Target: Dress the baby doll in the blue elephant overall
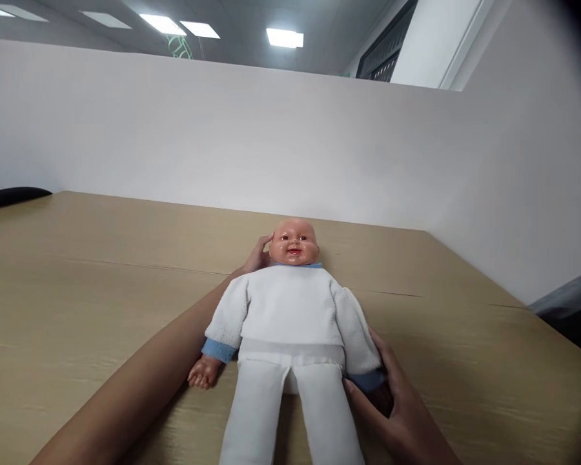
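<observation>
The left hand (258, 257) touches the head (294, 244) of the baby doll (290, 303), probably supporting it; its grip is hidden. The right hand (403, 405) pinches the doll's sleeve (358, 329), seemingly for steadiness.

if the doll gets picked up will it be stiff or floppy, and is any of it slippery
The doll may be somewhat floppy through the body, since its sleeves look soft. Its head is probably stiff and could be slippery, as it looks smooth and glossy.
</observation>
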A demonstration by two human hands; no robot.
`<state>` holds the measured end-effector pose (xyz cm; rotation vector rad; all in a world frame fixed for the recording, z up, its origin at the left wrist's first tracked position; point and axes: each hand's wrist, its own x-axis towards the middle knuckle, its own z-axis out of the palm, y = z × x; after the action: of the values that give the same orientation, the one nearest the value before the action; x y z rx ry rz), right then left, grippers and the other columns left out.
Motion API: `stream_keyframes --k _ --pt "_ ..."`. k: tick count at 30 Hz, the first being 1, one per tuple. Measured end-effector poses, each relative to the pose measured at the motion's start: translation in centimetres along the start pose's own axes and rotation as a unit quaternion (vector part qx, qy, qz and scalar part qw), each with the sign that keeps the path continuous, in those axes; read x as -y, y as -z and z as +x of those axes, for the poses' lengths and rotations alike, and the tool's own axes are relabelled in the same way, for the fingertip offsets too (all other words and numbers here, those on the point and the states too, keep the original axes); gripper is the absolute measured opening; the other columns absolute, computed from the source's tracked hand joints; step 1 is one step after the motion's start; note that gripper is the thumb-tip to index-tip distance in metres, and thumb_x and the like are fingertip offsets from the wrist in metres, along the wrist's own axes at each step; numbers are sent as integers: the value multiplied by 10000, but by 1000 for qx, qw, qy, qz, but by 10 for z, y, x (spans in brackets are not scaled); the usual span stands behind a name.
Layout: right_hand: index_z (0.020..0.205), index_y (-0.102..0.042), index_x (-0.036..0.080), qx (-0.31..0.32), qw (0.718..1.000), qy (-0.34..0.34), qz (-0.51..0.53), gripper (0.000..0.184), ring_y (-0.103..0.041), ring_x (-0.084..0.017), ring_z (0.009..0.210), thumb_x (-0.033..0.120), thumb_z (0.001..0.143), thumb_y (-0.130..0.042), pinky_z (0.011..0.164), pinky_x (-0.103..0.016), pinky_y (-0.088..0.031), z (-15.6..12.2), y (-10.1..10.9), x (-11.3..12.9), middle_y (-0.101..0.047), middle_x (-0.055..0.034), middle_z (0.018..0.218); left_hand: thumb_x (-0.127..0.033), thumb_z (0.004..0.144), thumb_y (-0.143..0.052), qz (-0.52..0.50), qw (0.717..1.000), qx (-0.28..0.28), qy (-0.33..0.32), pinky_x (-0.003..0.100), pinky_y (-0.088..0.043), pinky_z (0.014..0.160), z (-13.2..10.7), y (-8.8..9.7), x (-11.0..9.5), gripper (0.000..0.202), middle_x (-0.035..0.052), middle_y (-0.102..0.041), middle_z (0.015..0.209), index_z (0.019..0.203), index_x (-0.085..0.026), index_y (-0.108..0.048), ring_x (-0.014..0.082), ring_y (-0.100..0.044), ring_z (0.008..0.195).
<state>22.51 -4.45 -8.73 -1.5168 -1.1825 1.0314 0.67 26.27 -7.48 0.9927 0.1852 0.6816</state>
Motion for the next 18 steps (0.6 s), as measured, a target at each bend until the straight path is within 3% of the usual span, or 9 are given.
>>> stream_keyframes --k 5,8,13,18 --pt "1634 -348 321 -24 996 26 -77 970 -497 -408 1481 525 817 -829 1250 -552 -400 5 8 -16 -479 -110 1657 -727 962 -489 -19 999 -8 46 511 -279 1312 -2 -6 2 835 168 -626 1492 1455 -63 -606 386 -437 1521" --pt "1628 -373 330 -31 993 21 -111 970 -540 -425 1440 515 801 -845 1219 -547 -444 6 11 -17 -529 -103 1622 -683 1011 -476 -21 998 14 54 484 -296 1310 -4 -12 1 769 167 -599 1523 1463 -74 -606 368 -444 1521" --pt "1635 -348 348 -9 997 1 -80 950 -549 -417 1438 529 830 -820 1149 -533 -522 2 11 -14 -545 -105 1609 -641 1019 -515 -8 998 -9 63 509 -257 1325 -8 -18 0 688 161 -652 1463 1393 -82 -660 378 -455 1511" --pt "1622 -359 337 -11 996 19 -87 898 -572 -407 1418 556 862 -784 1185 -537 -486 0 8 -9 -549 -112 1604 -614 1001 -573 0 998 -41 57 508 -282 1318 -12 -29 -3 652 155 -700 1397 1345 -71 -682 391 -476 1492"
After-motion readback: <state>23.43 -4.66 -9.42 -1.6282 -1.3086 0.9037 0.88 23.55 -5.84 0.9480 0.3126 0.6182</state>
